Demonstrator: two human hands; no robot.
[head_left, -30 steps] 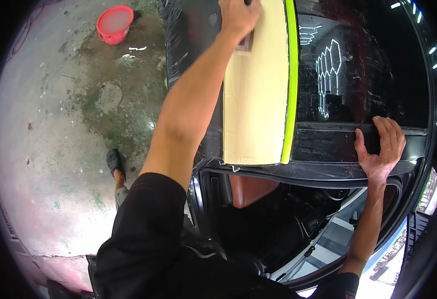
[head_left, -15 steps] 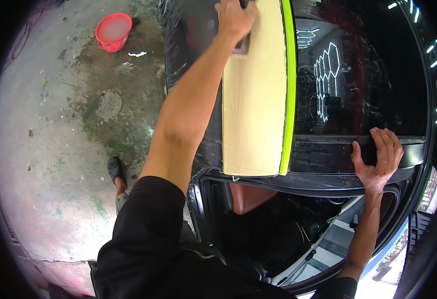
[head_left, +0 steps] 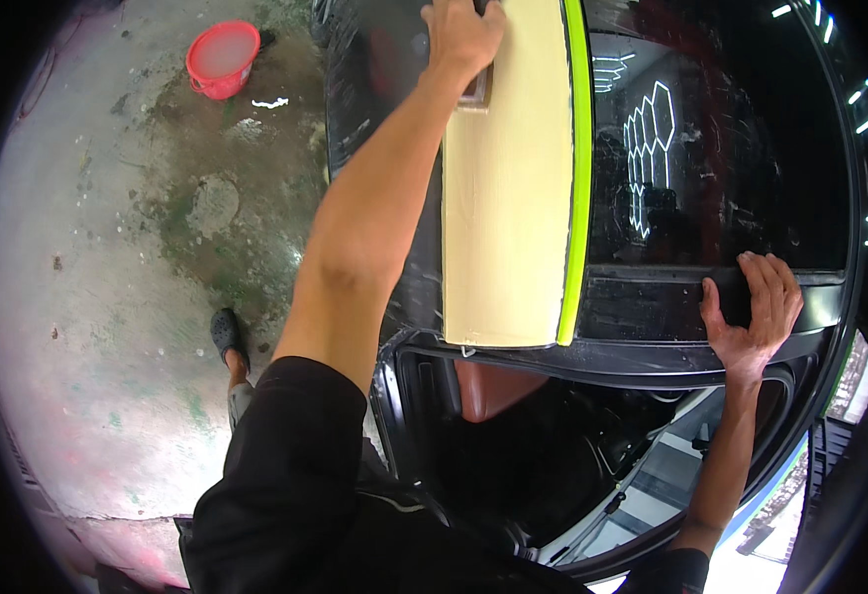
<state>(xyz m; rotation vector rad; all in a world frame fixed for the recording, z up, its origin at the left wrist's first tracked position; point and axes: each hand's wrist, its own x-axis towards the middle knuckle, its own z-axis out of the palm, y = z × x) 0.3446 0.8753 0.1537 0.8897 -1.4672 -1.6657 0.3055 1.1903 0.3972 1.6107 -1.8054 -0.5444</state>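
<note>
Near the top of the head view my left hand is closed over a flat rectangular block, which looks like a sanding block. The block lies against a pale yellow strip that runs lengthwise along the black car roof; the fingers partly hide it. Bright green tape borders the strip's right side. Farther right, my right hand rests with fingers spread on the black roof frame, just below the dark glass roof panel. Nothing is in that hand.
An open doorway below the roof shows a brown seat and the windscreen. At left, a red bucket of cloudy liquid stands on the wet, stained concrete floor. A foot in a dark clog is nearby.
The whole view has shifted slightly. My left hand and the block, blurred before, look sharper and stay at nearly the same spot on the strip. My right hand has not moved on the frame.
</note>
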